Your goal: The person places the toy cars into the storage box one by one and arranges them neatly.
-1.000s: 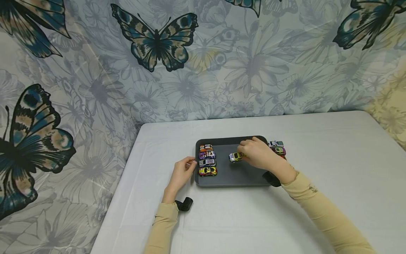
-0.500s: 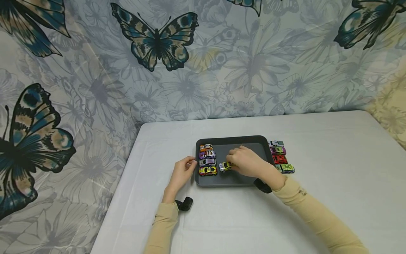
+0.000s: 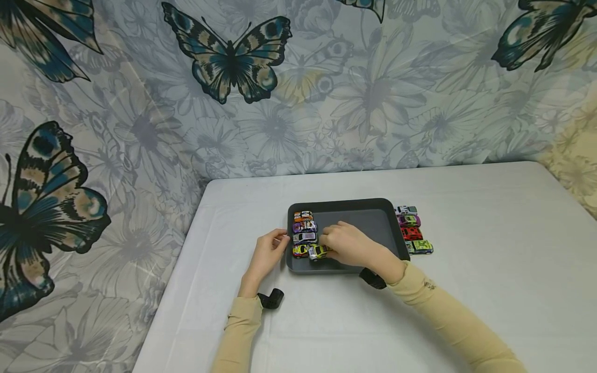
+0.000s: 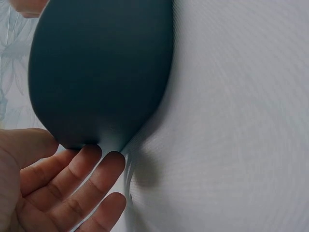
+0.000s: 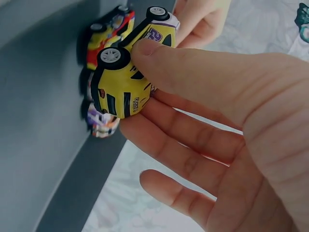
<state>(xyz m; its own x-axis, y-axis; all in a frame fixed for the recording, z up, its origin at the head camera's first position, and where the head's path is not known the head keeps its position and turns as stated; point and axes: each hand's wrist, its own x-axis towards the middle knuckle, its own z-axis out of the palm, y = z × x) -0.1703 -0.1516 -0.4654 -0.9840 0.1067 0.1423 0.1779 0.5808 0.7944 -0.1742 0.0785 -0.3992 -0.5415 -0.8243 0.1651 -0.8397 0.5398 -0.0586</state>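
The counter (image 3: 466,290) carried a white cloth and stood against a butterfly-print curtain (image 3: 140,103). A dark tray (image 3: 368,220) lay at the centre of the counter.

Inside the tray, at its 9 o'clock edge, a column of toy cars was parked: an orange car (image 3: 303,216) farthest from the person, then a purple car (image 3: 304,227), a white car (image 3: 304,238), and a red-and-yellow car (image 3: 300,250) nearest the person. Outside the tray, just beside its 3 o'clock edge, a second row of four cars (image 3: 412,231) stood on the cloth.

The right hand (image 3: 347,244) was over the tray floor, thumb and fingers pinching a yellow car (image 3: 318,252). The right wrist view showed the yellow car (image 5: 126,82) clamped between thumb and fingers, just beside the red-and-yellow car (image 5: 107,35); contact between the two could not be determined.

The left hand (image 3: 268,254) lay at the tray's 9 o'clock rim, grasping nothing. The left wrist view showed its fingers (image 4: 91,174) relaxed, their tips touching the tray's outer edge (image 4: 101,77).
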